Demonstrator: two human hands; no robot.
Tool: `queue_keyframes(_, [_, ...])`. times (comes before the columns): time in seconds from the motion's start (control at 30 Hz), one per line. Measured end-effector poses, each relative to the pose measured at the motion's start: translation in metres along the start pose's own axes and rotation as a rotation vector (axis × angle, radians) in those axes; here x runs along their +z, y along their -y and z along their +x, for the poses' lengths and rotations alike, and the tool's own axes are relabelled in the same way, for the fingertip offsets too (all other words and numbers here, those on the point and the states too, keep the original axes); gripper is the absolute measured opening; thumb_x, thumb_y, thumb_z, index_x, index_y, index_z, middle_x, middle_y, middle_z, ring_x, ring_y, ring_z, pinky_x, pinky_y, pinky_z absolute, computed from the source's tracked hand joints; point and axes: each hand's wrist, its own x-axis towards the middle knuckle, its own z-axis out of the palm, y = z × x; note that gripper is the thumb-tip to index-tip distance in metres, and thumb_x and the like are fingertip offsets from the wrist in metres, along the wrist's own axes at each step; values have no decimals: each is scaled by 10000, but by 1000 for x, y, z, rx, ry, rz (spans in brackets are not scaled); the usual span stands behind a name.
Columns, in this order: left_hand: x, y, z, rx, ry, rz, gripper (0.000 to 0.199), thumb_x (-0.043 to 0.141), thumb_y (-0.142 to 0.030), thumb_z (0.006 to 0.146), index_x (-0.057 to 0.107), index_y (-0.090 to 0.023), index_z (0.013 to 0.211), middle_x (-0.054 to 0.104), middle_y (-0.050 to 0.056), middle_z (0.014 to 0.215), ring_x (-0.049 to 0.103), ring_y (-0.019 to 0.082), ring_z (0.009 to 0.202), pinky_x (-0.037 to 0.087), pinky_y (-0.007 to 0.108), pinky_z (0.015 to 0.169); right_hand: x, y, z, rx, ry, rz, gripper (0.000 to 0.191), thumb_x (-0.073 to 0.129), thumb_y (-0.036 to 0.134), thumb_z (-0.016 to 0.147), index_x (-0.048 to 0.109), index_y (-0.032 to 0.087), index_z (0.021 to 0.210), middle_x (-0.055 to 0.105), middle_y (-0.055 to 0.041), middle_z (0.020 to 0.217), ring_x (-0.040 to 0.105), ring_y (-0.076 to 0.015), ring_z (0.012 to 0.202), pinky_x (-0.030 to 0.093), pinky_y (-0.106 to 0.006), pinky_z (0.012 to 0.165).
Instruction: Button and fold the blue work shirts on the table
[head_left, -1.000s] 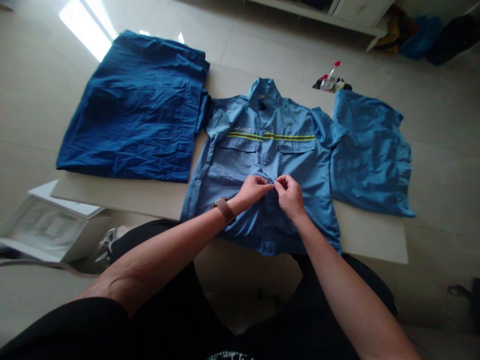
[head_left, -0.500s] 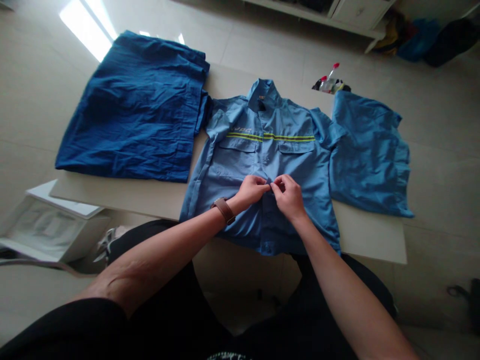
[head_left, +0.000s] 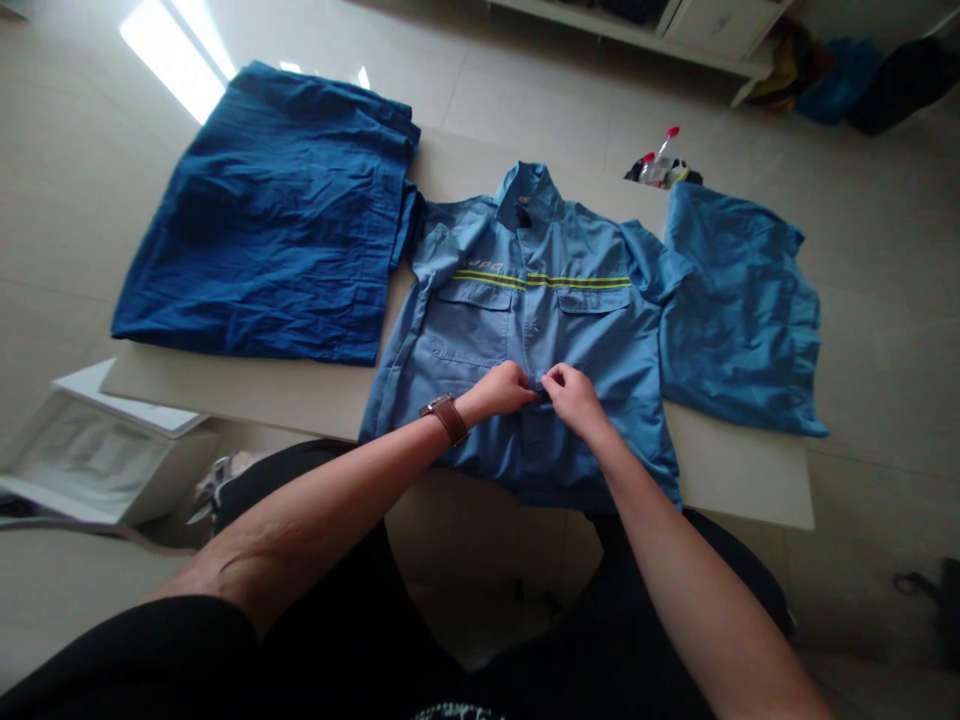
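Observation:
A light blue shirt (head_left: 465, 330) with a yellow-striped chest band and two flap pockets lies front up, its collar pointing away from me. At the lower part of its front placket, my left hand (head_left: 508, 388) pinches the fabric. My right hand (head_left: 568, 397) is just to the right, thumb and fingertips pinched on the placket's other side. The fingertips are close together, and whatever button lies between them is too small to make out. Below the hands the shirt's hem hangs at the near edge.
Folded dark blue cloth (head_left: 262, 220) covers the left of the white table (head_left: 735, 470); folded light blue cloth (head_left: 739, 310) lies at the right. Bottles with red caps (head_left: 660, 160) stand beyond. A white box (head_left: 105, 440) is at the lower left, a white cabinet (head_left: 720, 25) at the back.
Both hands have moved slightly down the placket, toward me. The shirt's lower front has shifted and its bottom hem now looks folded or tucked differently.

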Motion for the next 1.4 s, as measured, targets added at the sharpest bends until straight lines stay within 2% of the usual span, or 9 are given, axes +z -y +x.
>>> queue_keyframes(0.17, [-1, -3, -10, -30, 110, 179, 361, 692, -199, 838, 548, -187, 508, 601, 0, 490, 600, 142, 536, 453, 249, 603, -1, 2, -7, -303, -85, -203, 52, 569, 254, 855, 614, 232, 867, 637, -71, 916, 609, -249, 896, 511, -389, 876])
queue_keyframes(0.4, [20, -4, -20, -172, 489, 177, 417, 659, -146, 871, 561, -166, 467, 665, 37, 542, 618, 146, 516, 529, 269, 593, -1, 16, -24, -481, 31, -388, 408, 528, 285, 984, 646, 282, 1374, 600, -107, 1167, 595, -293, 1075, 515, -430, 974])
queue_keyframes(0.57, [9, -2, -18, -197, 582, 143, 414, 748, -207, 828, 597, -153, 446, 658, 55, 520, 623, 153, 479, 527, 267, 559, 1, 16, -25, -389, 31, -406, 218, 542, 341, 990, 714, 250, 1089, 614, -96, 1084, 614, -267, 950, 509, -380, 838])
queue_keyframes(0.67, [-14, -3, -13, -107, 455, 115, 298, 753, -223, 811, 669, -155, 534, 666, 36, 539, 639, 150, 514, 520, 250, 570, 0, 11, -18, -298, -74, -286, 128, 555, 323, 943, 621, 237, 876, 604, -62, 915, 605, -237, 848, 487, -355, 793])
queue_keyframes(0.8, [-27, -1, -4, 126, -17, 170, 60, 739, -181, 804, 775, -147, 838, 712, 19, 670, 665, 156, 641, 529, 253, 674, 0, 7, -13, -234, -169, -149, 85, 576, 214, 782, 527, 251, 841, 612, -30, 842, 598, -219, 795, 482, -345, 783])
queue_keyframes(0.9, [-15, 8, 3, 264, -229, 220, 291, 734, -163, 818, 756, -150, 1108, 752, 50, 903, 692, 179, 823, 544, 274, 800, 2, 7, -12, -128, -212, -6, 308, 588, 198, 704, 537, 245, 1004, 642, -9, 849, 610, -197, 718, 500, -331, 729])
queue_keyframes(1.0, [2, 18, 10, 280, -271, 281, 340, 696, -166, 856, 724, -149, 1194, 727, 96, 1055, 689, 204, 935, 548, 300, 871, 4, 7, -11, -60, -224, 92, 396, 640, 237, 683, 547, 231, 1067, 673, -15, 850, 638, -199, 703, 524, -330, 708])
queue_keyframes(1.1, [11, 25, 14, 269, -298, 290, 315, 659, -147, 874, 704, -156, 1185, 704, 100, 1090, 677, 211, 973, 544, 310, 890, 4, 9, -9, -33, -219, 101, 283, 662, 285, 696, 600, 224, 966, 709, -42, 824, 659, -217, 730, 541, -341, 719])
queue_keyframes(1.4, [11, 22, 19, 252, -316, 228, 197, 654, -138, 877, 702, -183, 1063, 726, 62, 1022, 662, 198, 955, 528, 306, 875, 0, 13, -11, -59, -213, 27, 161, 632, 336, 793, 710, 202, 838, 753, -85, 794, 669, -240, 733, 522, -339, 708])
